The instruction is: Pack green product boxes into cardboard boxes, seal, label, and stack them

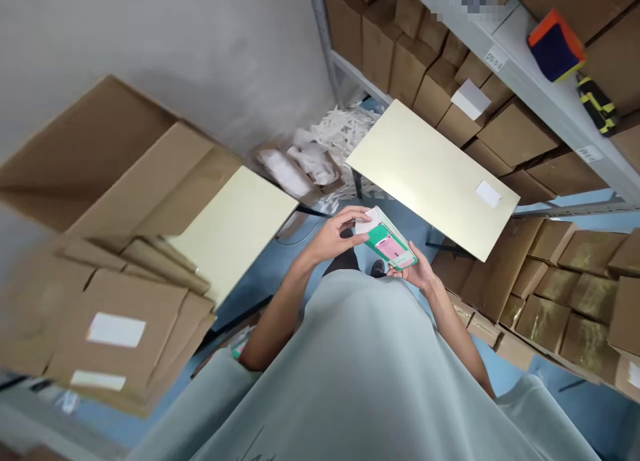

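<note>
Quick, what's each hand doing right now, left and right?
Left hand: closed on the white end of the small green box.
Right hand: holding the same box from below.

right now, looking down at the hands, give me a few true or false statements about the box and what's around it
1. Both hands hold one small green and pink carton. True.
2. The left hand touches the carton's white end flap. True.
3. The right hand rests on the shelf. False: it supports the carton's lower end.
4. The pale board beyond the hands is bright red. False: it is cream, with a white label.
5. Brown cardboard boxes fill the metal shelving on the right. True.
</note>
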A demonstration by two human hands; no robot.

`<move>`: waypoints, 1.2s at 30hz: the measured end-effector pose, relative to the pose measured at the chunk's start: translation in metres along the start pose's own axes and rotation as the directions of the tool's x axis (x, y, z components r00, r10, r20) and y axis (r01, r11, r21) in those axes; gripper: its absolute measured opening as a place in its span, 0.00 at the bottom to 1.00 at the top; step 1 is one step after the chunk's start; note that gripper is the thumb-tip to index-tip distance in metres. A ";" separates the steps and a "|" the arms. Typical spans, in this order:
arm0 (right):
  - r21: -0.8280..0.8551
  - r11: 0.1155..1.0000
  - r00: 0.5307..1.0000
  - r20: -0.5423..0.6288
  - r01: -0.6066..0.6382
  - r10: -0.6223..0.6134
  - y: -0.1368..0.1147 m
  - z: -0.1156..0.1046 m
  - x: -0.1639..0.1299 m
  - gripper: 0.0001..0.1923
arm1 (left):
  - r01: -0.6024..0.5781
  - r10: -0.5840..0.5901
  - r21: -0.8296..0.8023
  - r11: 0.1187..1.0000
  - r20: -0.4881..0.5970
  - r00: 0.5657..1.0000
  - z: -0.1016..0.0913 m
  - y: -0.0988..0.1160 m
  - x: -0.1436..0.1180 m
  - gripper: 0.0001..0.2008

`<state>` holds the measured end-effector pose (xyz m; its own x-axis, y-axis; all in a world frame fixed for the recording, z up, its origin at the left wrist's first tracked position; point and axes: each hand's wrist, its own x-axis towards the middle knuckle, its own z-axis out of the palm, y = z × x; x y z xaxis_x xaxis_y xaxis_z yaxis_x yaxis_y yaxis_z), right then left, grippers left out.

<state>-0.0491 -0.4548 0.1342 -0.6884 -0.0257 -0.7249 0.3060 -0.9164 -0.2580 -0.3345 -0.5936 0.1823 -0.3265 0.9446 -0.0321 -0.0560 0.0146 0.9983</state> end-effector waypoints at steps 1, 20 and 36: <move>0.026 1.000 1.000 -0.010 -0.004 0.004 -0.008 0.006 0.006 0.40 | -0.001 0.001 -0.018 1.000 0.016 1.000 -0.006 -0.007 0.020 0.25; -0.898 0.418 0.319 -0.361 0.134 -0.877 -0.164 0.114 0.121 0.42 | 0.155 -0.155 0.003 0.988 0.048 0.987 -0.082 -0.023 0.345 0.20; -0.205 0.683 0.599 -0.351 0.701 -0.720 -0.250 0.029 0.125 0.45 | 0.582 -0.569 -0.254 0.773 0.127 0.812 0.011 -0.032 0.304 0.42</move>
<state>-0.2309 -0.2409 0.1266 -0.4020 0.7845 -0.4722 -0.1391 -0.5620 -0.8153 -0.4214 -0.3027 0.1414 -0.1136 0.8005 -0.5885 -0.4731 0.4773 0.7405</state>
